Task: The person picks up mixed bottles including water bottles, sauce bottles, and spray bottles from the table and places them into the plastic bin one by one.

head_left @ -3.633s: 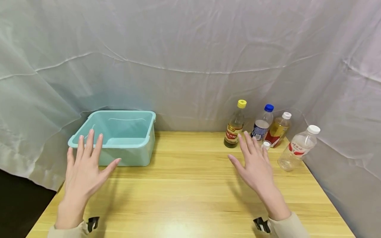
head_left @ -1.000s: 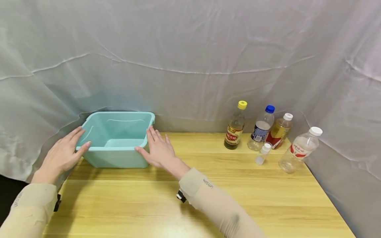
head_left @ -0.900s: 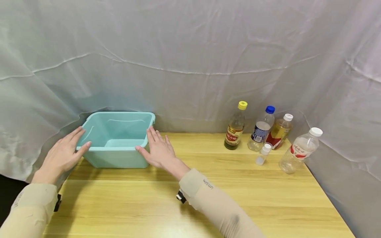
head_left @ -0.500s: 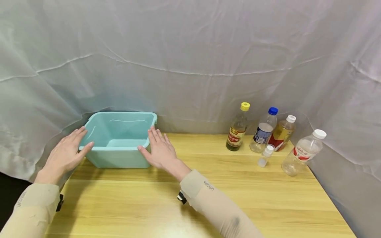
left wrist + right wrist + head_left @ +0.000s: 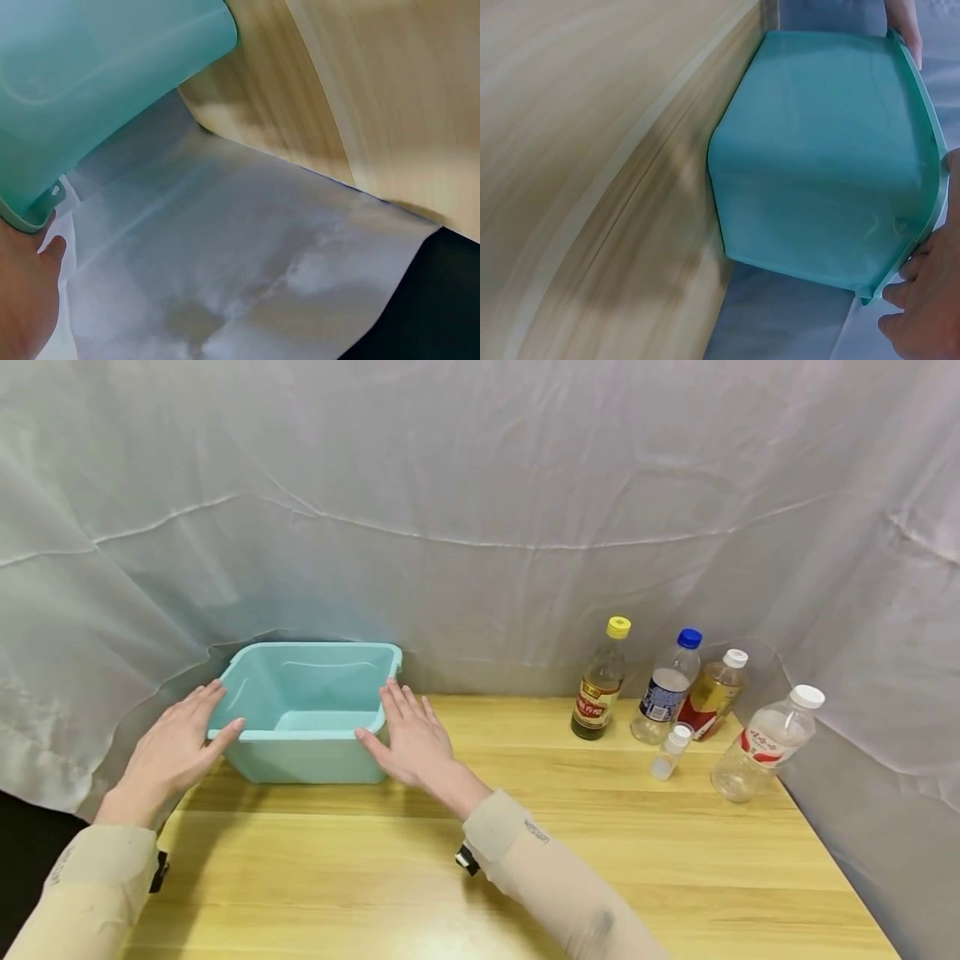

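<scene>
A light teal plastic bin (image 5: 315,760) stands upright at the left rear of the wooden table, with nothing visible inside. My left hand (image 5: 168,743) rests on its left rim, fingers straight along the side and thumb at the front corner. On the other side, my right hand (image 5: 412,739) lies against the right rim, fingers extended and thumb touching the front corner. In the right wrist view, the right fingers (image 5: 911,292) touch the outer edge of the bin (image 5: 817,165). The left wrist view shows only part of the left hand (image 5: 26,285) beside the bin (image 5: 112,67).
To the right stand several bottles: a yellow-capped sauce bottle (image 5: 597,693), a blue-capped bottle (image 5: 663,693), a bottle of amber drink (image 5: 716,693), a small white-capped bottle (image 5: 670,756) and a large clear bottle (image 5: 765,747). Grey cloth (image 5: 480,527) hangs behind the table (image 5: 487,893).
Both hands came from hovering apart over the table to the bin's two sides. Over the last half second the bin and hands have shifted slightly right; the bottles stay in place.
</scene>
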Available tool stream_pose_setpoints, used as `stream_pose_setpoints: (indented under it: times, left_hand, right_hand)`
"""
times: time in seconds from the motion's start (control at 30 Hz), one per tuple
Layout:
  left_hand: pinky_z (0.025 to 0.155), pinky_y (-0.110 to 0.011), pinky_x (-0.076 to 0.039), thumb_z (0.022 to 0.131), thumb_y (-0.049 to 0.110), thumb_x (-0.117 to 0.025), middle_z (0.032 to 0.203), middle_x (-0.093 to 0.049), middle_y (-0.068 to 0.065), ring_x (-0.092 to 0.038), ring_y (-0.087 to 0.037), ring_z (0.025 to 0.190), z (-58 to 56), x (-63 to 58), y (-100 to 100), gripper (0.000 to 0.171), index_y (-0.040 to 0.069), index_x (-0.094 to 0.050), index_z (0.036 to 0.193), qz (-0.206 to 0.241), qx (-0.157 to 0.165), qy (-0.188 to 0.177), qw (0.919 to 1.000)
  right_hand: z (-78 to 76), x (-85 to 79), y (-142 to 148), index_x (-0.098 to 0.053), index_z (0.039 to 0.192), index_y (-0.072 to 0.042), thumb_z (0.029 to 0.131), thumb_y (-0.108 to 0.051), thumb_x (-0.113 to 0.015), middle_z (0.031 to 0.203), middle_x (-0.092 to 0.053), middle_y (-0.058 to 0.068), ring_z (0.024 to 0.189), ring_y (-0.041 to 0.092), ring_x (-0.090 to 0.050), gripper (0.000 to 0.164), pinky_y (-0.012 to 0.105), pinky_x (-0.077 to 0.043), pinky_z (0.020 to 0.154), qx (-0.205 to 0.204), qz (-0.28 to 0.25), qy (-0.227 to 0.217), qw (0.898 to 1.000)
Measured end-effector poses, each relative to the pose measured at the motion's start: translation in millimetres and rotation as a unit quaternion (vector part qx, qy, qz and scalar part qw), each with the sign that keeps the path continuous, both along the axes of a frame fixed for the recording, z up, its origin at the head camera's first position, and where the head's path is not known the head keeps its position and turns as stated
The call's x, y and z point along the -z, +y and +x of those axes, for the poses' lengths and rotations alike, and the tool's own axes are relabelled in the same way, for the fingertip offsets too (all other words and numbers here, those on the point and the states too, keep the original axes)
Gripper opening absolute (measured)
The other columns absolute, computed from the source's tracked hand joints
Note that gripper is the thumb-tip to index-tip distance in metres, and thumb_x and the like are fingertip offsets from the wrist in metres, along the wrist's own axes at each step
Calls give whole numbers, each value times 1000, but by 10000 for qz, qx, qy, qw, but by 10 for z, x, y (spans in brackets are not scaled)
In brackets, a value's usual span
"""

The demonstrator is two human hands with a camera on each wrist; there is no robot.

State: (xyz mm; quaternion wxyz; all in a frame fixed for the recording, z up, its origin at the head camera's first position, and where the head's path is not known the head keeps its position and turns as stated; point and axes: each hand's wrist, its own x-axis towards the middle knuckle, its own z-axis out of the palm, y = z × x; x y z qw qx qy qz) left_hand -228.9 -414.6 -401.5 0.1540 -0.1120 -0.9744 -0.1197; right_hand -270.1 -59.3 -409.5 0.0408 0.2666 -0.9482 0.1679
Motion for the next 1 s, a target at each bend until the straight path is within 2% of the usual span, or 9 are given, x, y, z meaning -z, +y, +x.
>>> stream_pose_setpoints:
  times: [0.3, 0.47, 0.67, 1.0]
  left_hand:
    - [126, -63, -13, 109, 43, -49, 168, -22, -29, -20, -51, 153, 11, -2, 147, 78, -8, -22, 161, 185, 5, -150, 9997]
    - [122, -68, -17, 108, 46, -49, 168, -21, -28, -17, -50, 154, 28, -1, 245, 81, -7, -20, 162, 260, -91, -236, 9993]
    - [117, -72, -23, 108, 49, -49, 167, -24, -29, -18, -48, 155, 54, -3, 380, 82, -6, -21, 162, 301, -182, -201, 9992]
    - [118, -71, -24, 107, 50, -49, 165, -27, -31, -20, -47, 155, 80, 29, 567, 83, -6, -22, 162, 373, -132, -86, 9992]
  right_hand:
    - [31, 37, 158, -12, 169, -15, 105, -70, -21, 176, -4, -1, 161, 18, -4, 85, 40, -3, 131, -24, -166, 44, 9999]
    - [51, 70, 253, -14, 168, -13, 105, -70, -21, 176, -4, 0, 161, 18, -4, 85, 41, -3, 131, -25, -261, 67, 9996]
    - [83, 78, 384, -16, 168, -12, 105, -70, -22, 175, -5, 0, 161, 18, -4, 85, 40, -2, 130, -5, -333, 116, 9994]
    - [144, 91, 586, -17, 168, -12, 105, -69, -23, 175, -8, 1, 161, 19, -6, 85, 43, -5, 131, -14, -455, 220, 9987]
